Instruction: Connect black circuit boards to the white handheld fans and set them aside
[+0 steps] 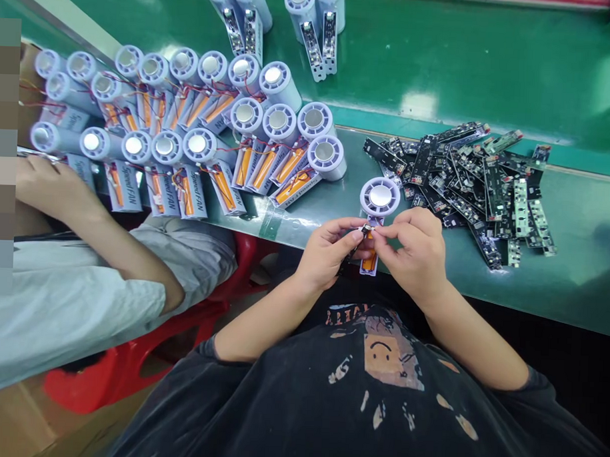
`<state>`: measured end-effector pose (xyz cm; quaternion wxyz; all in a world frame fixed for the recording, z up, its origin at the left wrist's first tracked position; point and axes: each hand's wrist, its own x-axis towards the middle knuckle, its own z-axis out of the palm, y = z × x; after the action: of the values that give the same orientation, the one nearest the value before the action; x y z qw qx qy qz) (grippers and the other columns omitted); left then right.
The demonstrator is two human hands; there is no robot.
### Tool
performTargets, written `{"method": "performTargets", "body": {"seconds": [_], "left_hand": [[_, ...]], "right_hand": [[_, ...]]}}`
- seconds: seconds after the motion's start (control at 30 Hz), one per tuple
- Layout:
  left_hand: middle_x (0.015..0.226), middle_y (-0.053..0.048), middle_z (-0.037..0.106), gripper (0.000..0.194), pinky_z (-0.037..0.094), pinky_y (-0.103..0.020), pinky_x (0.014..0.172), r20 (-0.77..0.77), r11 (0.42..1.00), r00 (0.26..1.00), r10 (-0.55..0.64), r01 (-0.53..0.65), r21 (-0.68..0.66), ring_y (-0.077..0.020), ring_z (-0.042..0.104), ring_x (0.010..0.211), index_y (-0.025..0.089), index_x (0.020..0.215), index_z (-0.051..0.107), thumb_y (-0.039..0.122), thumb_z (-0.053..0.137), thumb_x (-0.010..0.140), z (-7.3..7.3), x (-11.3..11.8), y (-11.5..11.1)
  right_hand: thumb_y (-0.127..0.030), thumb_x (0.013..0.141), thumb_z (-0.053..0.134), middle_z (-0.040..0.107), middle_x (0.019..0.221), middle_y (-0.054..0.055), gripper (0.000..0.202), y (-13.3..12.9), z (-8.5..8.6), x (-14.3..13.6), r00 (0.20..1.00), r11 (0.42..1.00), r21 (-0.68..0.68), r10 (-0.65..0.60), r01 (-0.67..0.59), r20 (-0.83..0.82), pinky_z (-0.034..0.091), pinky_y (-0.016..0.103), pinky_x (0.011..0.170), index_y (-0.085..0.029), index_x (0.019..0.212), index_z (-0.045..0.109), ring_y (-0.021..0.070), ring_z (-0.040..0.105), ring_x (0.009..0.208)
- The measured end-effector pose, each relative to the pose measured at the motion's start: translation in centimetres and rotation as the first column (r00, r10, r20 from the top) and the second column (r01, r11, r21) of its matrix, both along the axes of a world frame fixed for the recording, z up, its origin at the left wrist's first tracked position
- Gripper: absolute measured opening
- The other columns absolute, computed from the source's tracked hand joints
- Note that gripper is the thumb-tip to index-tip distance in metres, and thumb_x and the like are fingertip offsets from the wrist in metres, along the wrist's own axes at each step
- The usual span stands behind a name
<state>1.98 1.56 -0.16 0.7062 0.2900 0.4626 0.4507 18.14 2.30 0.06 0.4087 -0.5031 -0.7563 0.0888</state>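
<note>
My left hand [321,254] is closed on a narrow black circuit board [348,258], held at a slant with its upper end raised. At that end the thumb and forefinger of my right hand [418,251] are pinched together on something too small to make out, beside a tiny whitish part. Just behind and beneath my fingers is a pale purple handheld fan [380,196], its round head with a silver disc pointing up. The fan's open handle, with an orange battery [368,263] inside, reaches toward me, partly covered by my hands.
Loose circuit boards [479,181] lie heaped on the green table [573,284] to the right. Rows of similar fans [200,145] with red wires fill the left. Several fans with boards fitted [312,35] stand farther back. A co-worker's arm [109,238] is at left, above a red stool [124,369].
</note>
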Motion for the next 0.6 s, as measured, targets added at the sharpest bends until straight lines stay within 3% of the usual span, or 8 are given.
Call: {"method": "performTargets", "body": {"seconds": [0.27,0.47,0.6], "left_hand": [[0.083,-0.001,0.075,0.040,0.063,-0.021,0.058,-0.013,0.999,1.000,0.008,-0.007,0.035,-0.0109,0.071,0.064,0.017,0.094,0.071,0.043,0.087,0.067,0.03,0.17,-0.07],[0.097,-0.002,0.071,0.037,0.061,-0.020,0.054,-0.084,0.985,0.994,0.062,-0.047,0.168,-0.0079,0.068,0.061,0.017,0.087,0.075,0.043,0.089,0.064,-0.28,0.21,-0.09],[0.084,0.000,0.072,0.039,0.062,-0.021,0.057,-0.066,0.991,0.998,-0.003,0.011,0.131,-0.0100,0.069,0.064,0.017,0.091,0.073,0.044,0.087,0.067,-0.30,-0.12,0.29]], "right_hand": [[-0.021,0.087,0.064,0.060,0.074,0.002,0.020,0.01,0.24,-0.08,1.000,1.000,-0.001,0.022,-0.022,-0.002,0.039,0.037,0.072,-0.023,0.067,0.061,0.0187,0.053,0.074],[-0.019,0.088,0.060,0.060,0.074,0.002,0.025,0.19,0.31,-0.42,0.997,0.993,-0.097,0.067,-0.070,-0.027,0.038,0.037,0.072,-0.022,0.063,0.059,0.0182,0.053,0.074],[-0.024,0.089,0.062,0.061,0.086,0.003,0.012,0.43,0.60,0.02,0.995,0.989,-0.111,0.091,-0.093,-0.030,0.042,0.040,0.078,-0.025,0.078,0.066,0.0206,0.056,0.084]]}}
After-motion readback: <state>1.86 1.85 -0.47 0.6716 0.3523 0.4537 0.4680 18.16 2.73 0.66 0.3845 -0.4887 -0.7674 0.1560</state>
